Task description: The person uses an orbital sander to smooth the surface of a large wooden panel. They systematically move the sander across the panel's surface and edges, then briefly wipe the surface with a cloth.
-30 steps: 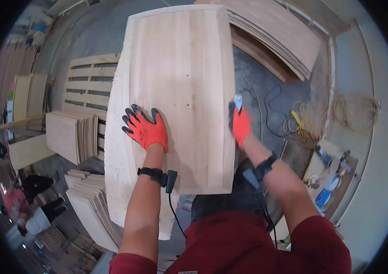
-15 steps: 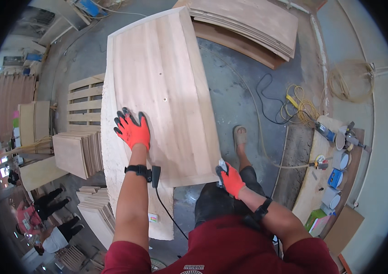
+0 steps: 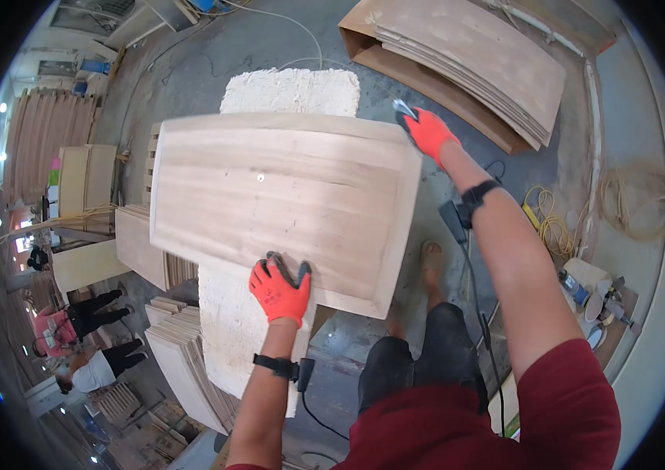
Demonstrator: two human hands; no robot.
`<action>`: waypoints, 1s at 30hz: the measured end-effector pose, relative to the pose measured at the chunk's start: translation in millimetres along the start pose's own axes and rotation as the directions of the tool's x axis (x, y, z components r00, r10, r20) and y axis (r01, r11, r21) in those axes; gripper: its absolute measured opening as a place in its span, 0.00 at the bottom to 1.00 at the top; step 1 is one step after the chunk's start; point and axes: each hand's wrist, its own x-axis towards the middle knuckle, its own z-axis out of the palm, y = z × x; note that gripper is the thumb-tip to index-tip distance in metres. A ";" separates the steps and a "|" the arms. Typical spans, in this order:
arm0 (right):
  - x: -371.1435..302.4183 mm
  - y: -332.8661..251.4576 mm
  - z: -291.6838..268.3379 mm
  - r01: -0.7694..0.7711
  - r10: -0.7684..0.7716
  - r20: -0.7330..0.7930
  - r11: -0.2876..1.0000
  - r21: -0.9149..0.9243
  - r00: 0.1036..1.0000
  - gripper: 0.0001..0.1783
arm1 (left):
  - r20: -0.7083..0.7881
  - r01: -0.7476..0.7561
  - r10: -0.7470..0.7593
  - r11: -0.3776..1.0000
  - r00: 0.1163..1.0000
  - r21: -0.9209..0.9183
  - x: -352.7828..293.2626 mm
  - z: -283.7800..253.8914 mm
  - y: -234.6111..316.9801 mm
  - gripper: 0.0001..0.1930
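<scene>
A pale wooden panel with a bevelled border [image 3: 309,196] lies crosswise on a bench topped with rough white padding [image 3: 289,92]. Small dark marks and a light round spot show on its face. My left hand [image 3: 279,290], in a red and black glove, rests with fingers spread at the panel's near edge. At the far right corner, my gloved right hand [image 3: 429,133] is closed on a small silvery-grey piece [image 3: 404,108], whose exact kind I cannot make out. That hand is beside the corner; whether the piece touches the wood is unclear.
Stacked boards [image 3: 473,55] stand at the far right, and more board stacks [image 3: 184,360] at the left. A coiled yellow cable [image 3: 552,231] lies on the floor at right, near power tools [image 3: 603,301]. Two people [image 3: 93,345] are at the far left.
The panel has turned from lengthwise to crosswise on the bench. My right hand has gone from the near right corner to the far right one; my left is now at the near edge.
</scene>
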 end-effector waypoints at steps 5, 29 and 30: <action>31.9 -13.9 14.0 -0.075 0.070 0.048 0.989 0.130 0.996 0.26 | 0.108 -0.133 0.127 0.990 0.986 0.050 68.7 4.5 17.9 0.38; 16.0 66.4 -5.3 -0.126 0.223 -0.140 0.857 0.500 0.965 0.24 | 0.129 -0.166 0.174 0.984 0.976 -0.065 80.0 -1.7 16.4 0.33; 14.4 70.3 -12.8 -0.110 0.216 -0.160 0.859 0.500 0.963 0.25 | 0.124 -0.163 0.171 0.984 0.977 -0.071 81.2 -3.0 16.0 0.33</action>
